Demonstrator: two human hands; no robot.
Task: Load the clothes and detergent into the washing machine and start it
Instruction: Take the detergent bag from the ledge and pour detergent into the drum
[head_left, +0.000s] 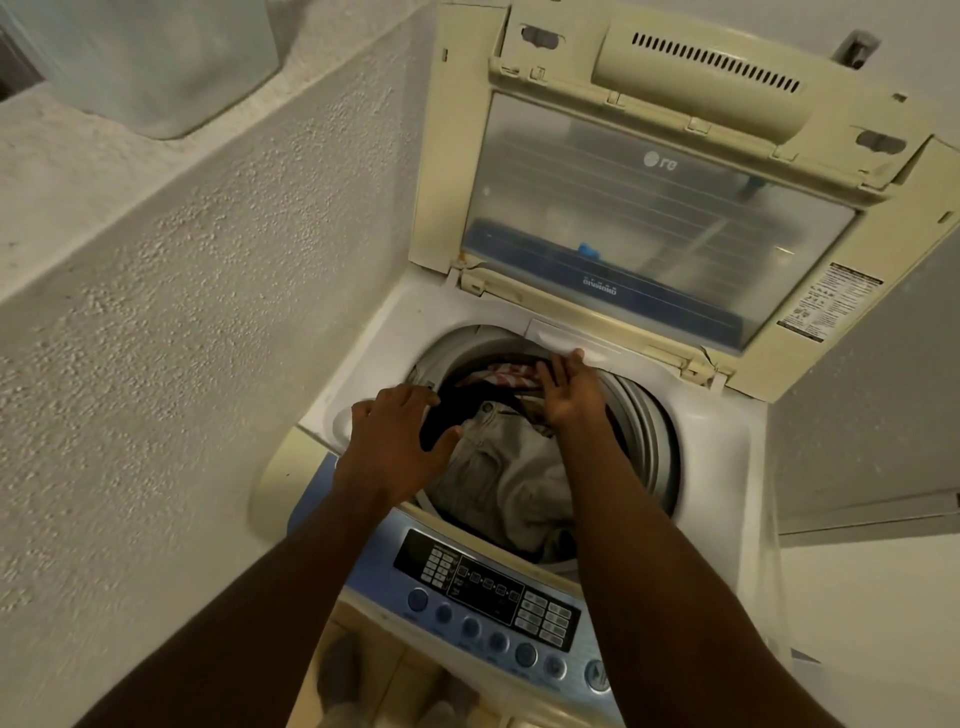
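Note:
A top-loading washing machine (711, 447) stands with its lid (654, 208) raised upright. Its drum holds clothes: beige trousers (511, 483), a dark garment (452, 410) and a red-and-white striped piece (506, 376). My left hand (400, 441) rests over the drum's left rim, fingers spread, touching the dark garment. My right hand (569, 389) lies flat at the back of the drum, fingers spread, fingertips against the white rim near a small flap (571, 340). No detergent is in view.
The blue control panel (493, 597) with round buttons runs along the machine's front edge under my forearms. A rough plastered wall (182, 338) stands close on the left. A pale cabinet side (872, 405) is on the right. Feet show on the tiled floor below.

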